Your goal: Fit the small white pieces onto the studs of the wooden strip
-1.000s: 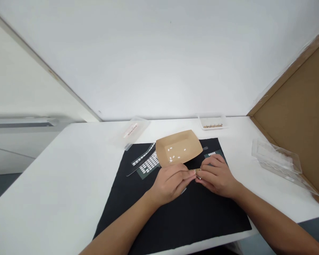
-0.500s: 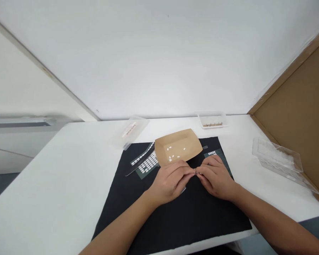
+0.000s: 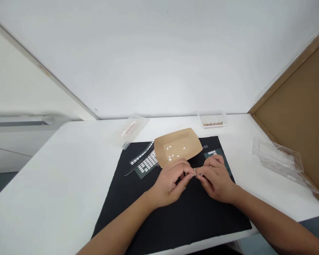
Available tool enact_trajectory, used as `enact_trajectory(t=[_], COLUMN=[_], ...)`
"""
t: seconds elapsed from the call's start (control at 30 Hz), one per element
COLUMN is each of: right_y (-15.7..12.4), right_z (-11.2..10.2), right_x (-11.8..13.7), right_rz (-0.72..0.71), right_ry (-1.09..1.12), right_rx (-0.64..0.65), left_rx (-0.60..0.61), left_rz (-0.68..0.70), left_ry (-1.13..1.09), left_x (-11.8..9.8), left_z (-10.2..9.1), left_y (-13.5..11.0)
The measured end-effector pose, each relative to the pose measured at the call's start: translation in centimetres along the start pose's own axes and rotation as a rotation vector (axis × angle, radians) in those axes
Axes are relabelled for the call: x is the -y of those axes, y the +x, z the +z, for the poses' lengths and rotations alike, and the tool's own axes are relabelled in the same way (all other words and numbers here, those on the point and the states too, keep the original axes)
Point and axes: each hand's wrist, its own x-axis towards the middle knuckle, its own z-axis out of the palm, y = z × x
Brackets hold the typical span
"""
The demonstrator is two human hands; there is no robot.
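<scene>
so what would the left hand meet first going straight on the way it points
Beyond the small metallic piece at its fingertips, probably the right hand; exact depth is unclear.

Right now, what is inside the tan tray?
Small white ovals lie in the tan tray. The left hand covers part of its near edge; anything behind the hand cannot be seen.

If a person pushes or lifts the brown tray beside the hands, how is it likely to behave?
The brown tray is probably light for its size, since its walls look like thin card. Its flared sides may bend a little if squeezed. The small white pieces lie scattered on its floor, so they could slide if it tips.
</scene>
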Motion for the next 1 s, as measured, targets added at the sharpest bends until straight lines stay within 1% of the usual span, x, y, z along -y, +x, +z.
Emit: enact_trajectory(t=[0.5, 0.63, 1.0], right_y=[-0.1, 0.1, 0.2], right_z=[0.0, -0.3, -0.4], right_x=[0.1, 0.4, 0.6], right_rz=[0.099, 0.134, 0.187], right_ry=[0.147, 0.182, 0.178], right_rx=[0.053, 0.110, 0.174], left_rx=[-0.016, -0.002, 0.006], left_rz=[-0.079, -0.120, -0.259], left_ry=[-0.094, -0.165, -0.428], left_x=[-0.3, -0.4, -0.3], left_z=[0.5, 0.6, 1.0], left_y=[-0.1, -0.1, -0.7])
